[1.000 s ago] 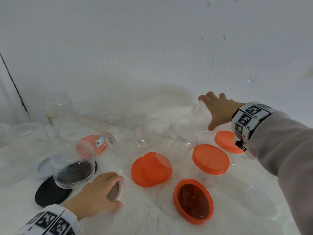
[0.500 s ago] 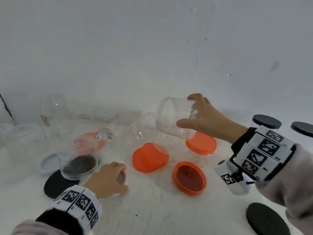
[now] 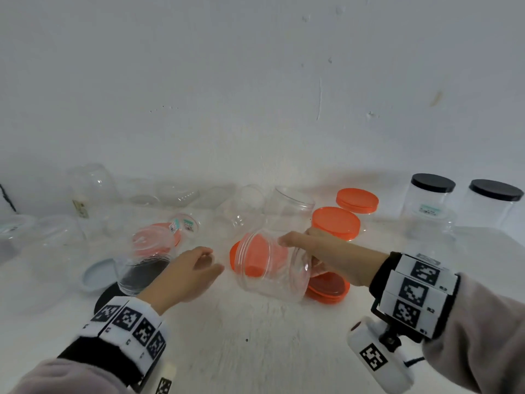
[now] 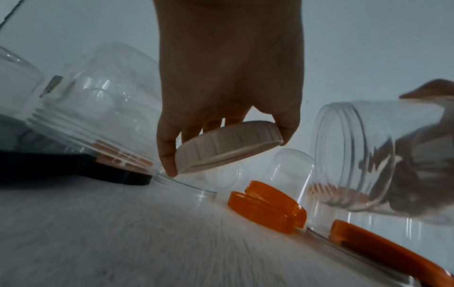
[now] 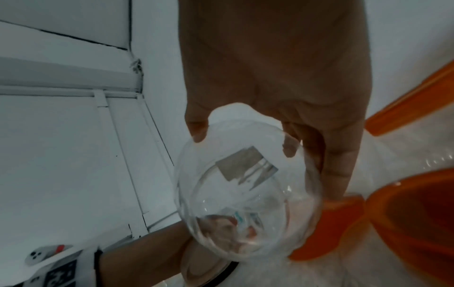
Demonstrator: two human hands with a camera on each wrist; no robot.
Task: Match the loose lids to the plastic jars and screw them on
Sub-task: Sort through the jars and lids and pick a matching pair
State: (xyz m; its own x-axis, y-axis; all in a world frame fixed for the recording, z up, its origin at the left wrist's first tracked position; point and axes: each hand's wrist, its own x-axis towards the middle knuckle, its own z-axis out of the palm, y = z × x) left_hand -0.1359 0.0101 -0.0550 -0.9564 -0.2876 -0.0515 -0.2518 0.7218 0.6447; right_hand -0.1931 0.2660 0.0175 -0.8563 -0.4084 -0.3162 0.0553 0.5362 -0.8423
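My right hand (image 3: 318, 251) grips a clear plastic jar (image 3: 272, 265) by its base, held on its side above the table with its threaded mouth pointing left. The right wrist view looks through that jar (image 5: 245, 203) from its bottom end. My left hand (image 3: 196, 265) holds a ribbed white lid (image 4: 228, 145) between thumb and fingers, just left of the jar's mouth (image 4: 343, 155), lifted off the table. Two overlapping orange lids (image 4: 267, 205) lie on the table behind the jar, and an upturned orange lid (image 3: 329, 288) lies under my right hand.
Two orange-lidded jars (image 3: 336, 223) stand behind my right hand. Two black-lidded jars (image 3: 431, 200) stand at the far right. A clear jar (image 3: 142, 268) sits on a black lid (image 3: 106, 297) at the left beside a pale blue lid (image 3: 96, 275). Several clear open jars line the wall.
My right hand picked the clear jar from the back and brought it down toward the middle, mouth to the left. My left hand lifted the white lid off the table toward it.
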